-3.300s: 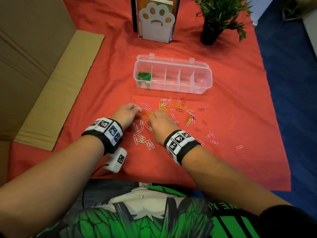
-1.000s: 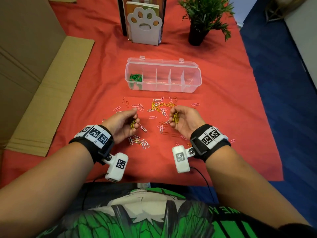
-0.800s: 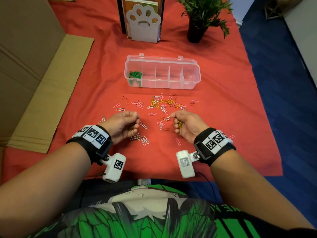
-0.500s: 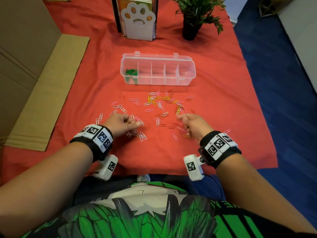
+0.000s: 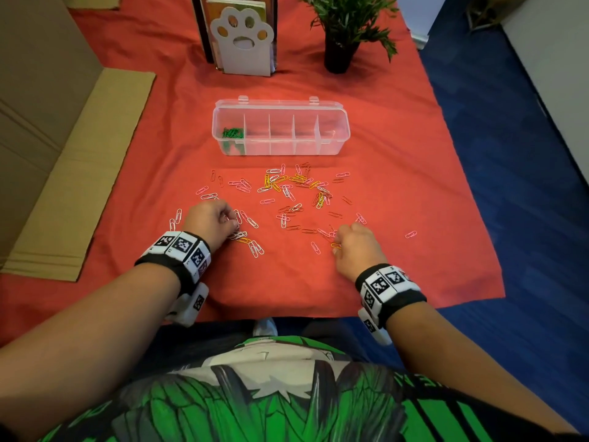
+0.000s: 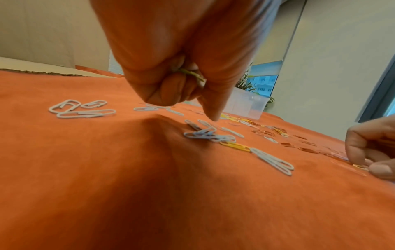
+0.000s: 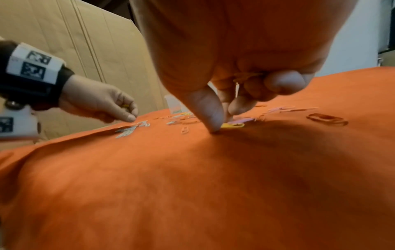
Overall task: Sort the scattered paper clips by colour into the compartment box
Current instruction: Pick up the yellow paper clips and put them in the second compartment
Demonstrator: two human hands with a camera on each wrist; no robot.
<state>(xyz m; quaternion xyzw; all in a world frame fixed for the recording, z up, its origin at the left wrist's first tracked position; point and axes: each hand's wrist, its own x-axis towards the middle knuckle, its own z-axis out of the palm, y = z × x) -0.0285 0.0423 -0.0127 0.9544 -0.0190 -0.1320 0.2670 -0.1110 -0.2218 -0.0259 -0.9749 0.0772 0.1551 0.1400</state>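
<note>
Head view: the left hand [image 5: 208, 218] and right hand [image 5: 355, 247] both rest low over the red cloth-covered bench [image 5: 398, 202], among the scattered paper clips [image 5: 287, 193] in white, pink, yellow and red.

Left hand. The fingers are curled into the palm and hold a small bunch of yellow paper clips [image 6: 191, 74], seen from the left wrist view as thin wire ends showing between the folded fingers. One finger [image 6: 210, 108] points down toward the cloth, its tip just above a cluster of white paper clips [image 6: 208, 135]. A single yellow paper clip [image 6: 235, 146] lies on the cloth just beside that cluster, touching a further pair of white clips.

Right hand. The outer fingers are likewise curled round a bunch of clips [image 7: 248, 76], blurred in the right wrist view, so their colour cannot be told with certainty. The thumb [image 7: 210, 111] presses down on the cloth and, with the neighbouring fingertip, closes narrowly on the end of a yellow paper clip lying flat [image 7: 233, 125]; a pink clip lies just behind it.

The clear plastic compartment box [image 5: 331, 148], lid open, stands farther back on the bench, well apart from both hands. Its leftmost compartment holds green paper clips [image 5: 232, 133]. Behind it stand a white paw-shaped bookend [image 5: 243, 43] and a small potted green plant [image 5: 347, 27]; flattened brown cardboard [image 5: 79, 173] lies at the left.
</note>
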